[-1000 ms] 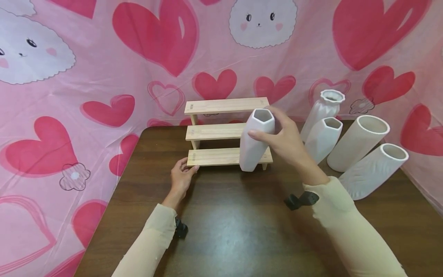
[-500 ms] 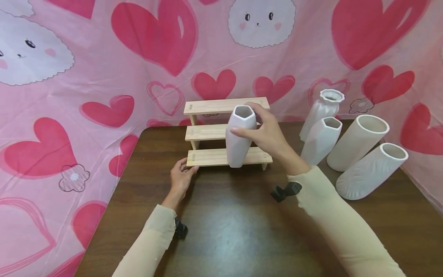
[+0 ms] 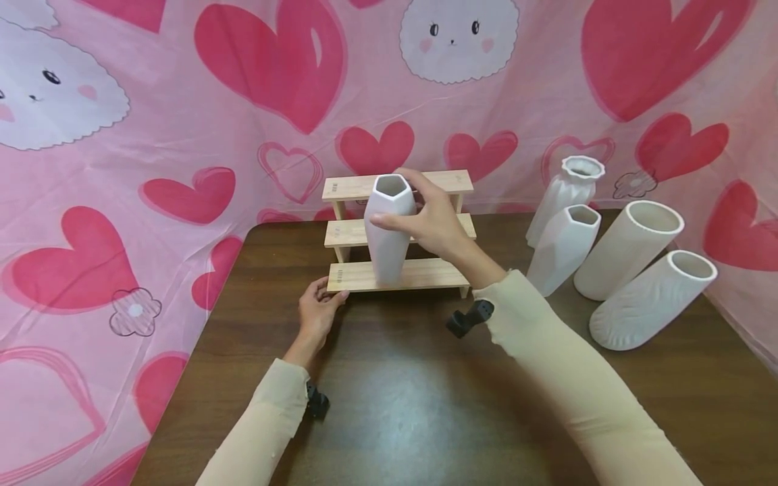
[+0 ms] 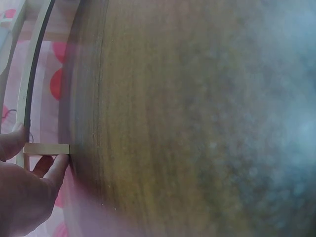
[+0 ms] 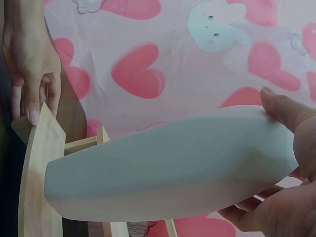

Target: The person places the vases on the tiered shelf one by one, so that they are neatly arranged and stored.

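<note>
Leftward since a moment ago, the right hand grips the white vase over the wooden shelf, hiding its middle step. Left hand pinches the shelf's near corner; fingertips partly hidden.

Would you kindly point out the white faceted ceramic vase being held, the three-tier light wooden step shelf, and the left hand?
white faceted ceramic vase (image 3: 386, 233): head view, middle of its body.
three-tier light wooden step shelf (image 3: 434, 273): head view, bottom step's bare top.
left hand (image 3: 317, 314): head view, back of the hand.
</note>
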`<state>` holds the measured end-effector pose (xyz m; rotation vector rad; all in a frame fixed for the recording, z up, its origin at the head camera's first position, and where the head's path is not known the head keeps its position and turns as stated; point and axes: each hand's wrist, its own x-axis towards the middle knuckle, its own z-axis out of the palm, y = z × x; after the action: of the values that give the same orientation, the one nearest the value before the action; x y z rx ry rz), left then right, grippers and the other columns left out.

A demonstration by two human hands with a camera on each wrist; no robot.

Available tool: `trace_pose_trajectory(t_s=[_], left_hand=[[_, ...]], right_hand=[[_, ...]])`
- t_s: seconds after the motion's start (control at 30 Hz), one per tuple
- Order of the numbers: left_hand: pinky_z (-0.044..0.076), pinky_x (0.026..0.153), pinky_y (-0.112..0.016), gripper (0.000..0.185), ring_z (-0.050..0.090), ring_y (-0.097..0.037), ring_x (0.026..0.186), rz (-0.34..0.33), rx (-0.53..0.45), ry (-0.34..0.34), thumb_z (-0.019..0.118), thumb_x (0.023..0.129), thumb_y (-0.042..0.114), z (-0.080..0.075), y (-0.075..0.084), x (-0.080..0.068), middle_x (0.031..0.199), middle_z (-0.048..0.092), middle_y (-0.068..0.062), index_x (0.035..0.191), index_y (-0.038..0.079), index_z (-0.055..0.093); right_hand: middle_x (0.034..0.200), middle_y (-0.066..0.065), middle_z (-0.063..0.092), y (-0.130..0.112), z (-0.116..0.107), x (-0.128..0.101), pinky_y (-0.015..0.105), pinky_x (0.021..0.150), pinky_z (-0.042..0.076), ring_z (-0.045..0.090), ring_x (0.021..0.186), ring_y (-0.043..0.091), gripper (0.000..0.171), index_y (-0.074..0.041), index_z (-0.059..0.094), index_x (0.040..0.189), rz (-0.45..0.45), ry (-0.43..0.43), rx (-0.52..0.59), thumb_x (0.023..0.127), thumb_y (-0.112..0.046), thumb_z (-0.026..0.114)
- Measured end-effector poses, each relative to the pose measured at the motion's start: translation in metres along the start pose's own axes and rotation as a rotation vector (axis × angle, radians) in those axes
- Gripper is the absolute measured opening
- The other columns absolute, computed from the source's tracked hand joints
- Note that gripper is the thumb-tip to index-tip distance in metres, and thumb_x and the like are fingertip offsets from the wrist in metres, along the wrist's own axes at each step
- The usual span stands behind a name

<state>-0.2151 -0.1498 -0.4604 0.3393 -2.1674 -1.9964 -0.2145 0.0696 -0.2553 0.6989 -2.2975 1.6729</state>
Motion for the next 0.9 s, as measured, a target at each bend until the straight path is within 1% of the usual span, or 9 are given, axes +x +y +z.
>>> trace_pose_trajectory(t_s=[0.07, 0.23, 0.27, 0.33, 0.47, 0.67, 0.8, 0.9], left_hand=[[0.051, 0.070, -0.023, 0.049, 0.058, -0.023, 0.088, 0.003, 0.004, -0.004, 0.070, 0.073, 0.005, 0.000, 0.000, 0.000, 0.102, 0.059, -0.015, 0.117, 0.004, 0.048], [0.051, 0.069, -0.024, 0.048, 0.057, -0.022, 0.085, 0.002, 0.007, -0.010, 0.070, 0.073, 0.006, 0.000, 0.001, 0.001, 0.100, 0.059, -0.014, 0.117, 0.005, 0.049], [0.050, 0.069, -0.024, 0.048, 0.058, -0.021, 0.085, -0.001, 0.004, -0.007, 0.070, 0.073, 0.006, 0.000, 0.001, 0.001, 0.099, 0.059, -0.013, 0.117, 0.006, 0.049], [0.050, 0.069, -0.023, 0.048, 0.058, -0.021, 0.085, -0.003, 0.008, -0.006, 0.070, 0.073, 0.005, 0.000, 0.002, 0.001, 0.099, 0.059, -0.013, 0.117, 0.006, 0.049], [0.050, 0.068, -0.022, 0.048, 0.058, -0.022, 0.085, -0.007, 0.009, 0.000, 0.070, 0.073, 0.005, -0.001, 0.002, 0.000, 0.100, 0.059, -0.013, 0.117, 0.006, 0.049], [0.050, 0.068, -0.023, 0.049, 0.058, -0.020, 0.085, -0.011, 0.018, 0.001, 0.070, 0.073, 0.006, -0.001, 0.001, 0.001, 0.100, 0.060, -0.012, 0.117, 0.006, 0.049], [0.050, 0.068, -0.021, 0.048, 0.058, -0.018, 0.083, -0.016, 0.018, 0.005, 0.071, 0.073, 0.007, 0.000, 0.001, 0.001, 0.099, 0.060, -0.011, 0.116, 0.007, 0.050], [0.050, 0.068, -0.021, 0.048, 0.058, -0.018, 0.084, -0.014, 0.025, 0.004, 0.070, 0.073, 0.007, 0.000, 0.001, 0.001, 0.099, 0.060, -0.011, 0.116, 0.007, 0.050]], right_hand=[[0.105, 0.003, 0.055, 0.001, 0.003, 0.003, 0.033, 0.073, 0.049, 0.055, 0.087, 0.018, 0.059, -0.010, 0.047, 0.120, 0.000, -0.008, -0.006, 0.068, -0.016, 0.076], [0.102, -0.005, 0.055, 0.024, 0.014, 0.018, 0.031, 0.070, 0.049, 0.054, 0.085, 0.013, 0.060, -0.020, 0.049, 0.117, -0.008, -0.025, 0.002, 0.065, -0.029, 0.077], [0.102, -0.005, 0.054, 0.025, 0.015, 0.020, 0.031, 0.070, 0.049, 0.054, 0.086, 0.013, 0.060, -0.020, 0.049, 0.118, -0.007, -0.028, 0.004, 0.065, -0.029, 0.077], [0.103, -0.003, 0.055, 0.022, 0.018, 0.020, 0.032, 0.071, 0.049, 0.054, 0.086, 0.014, 0.060, -0.019, 0.049, 0.118, 0.000, -0.033, 0.010, 0.066, -0.027, 0.077], [0.106, 0.004, 0.055, 0.001, 0.023, 0.016, 0.031, 0.073, 0.048, 0.053, 0.089, 0.017, 0.060, -0.010, 0.047, 0.121, 0.018, -0.033, 0.003, 0.068, -0.016, 0.076], [0.106, 0.008, 0.055, 0.001, 0.030, 0.021, 0.029, 0.071, 0.048, 0.054, 0.087, 0.017, 0.062, -0.009, 0.046, 0.121, 0.000, -0.033, 0.008, 0.067, -0.014, 0.076], [0.104, 0.003, 0.056, 0.017, 0.035, 0.030, 0.028, 0.071, 0.049, 0.054, 0.087, 0.014, 0.065, -0.014, 0.047, 0.122, -0.015, -0.038, 0.001, 0.065, -0.021, 0.078], [0.102, -0.003, 0.056, 0.031, 0.038, 0.036, 0.027, 0.070, 0.049, 0.054, 0.087, 0.011, 0.069, -0.018, 0.047, 0.121, -0.018, -0.029, -0.012, 0.062, -0.030, 0.080]])
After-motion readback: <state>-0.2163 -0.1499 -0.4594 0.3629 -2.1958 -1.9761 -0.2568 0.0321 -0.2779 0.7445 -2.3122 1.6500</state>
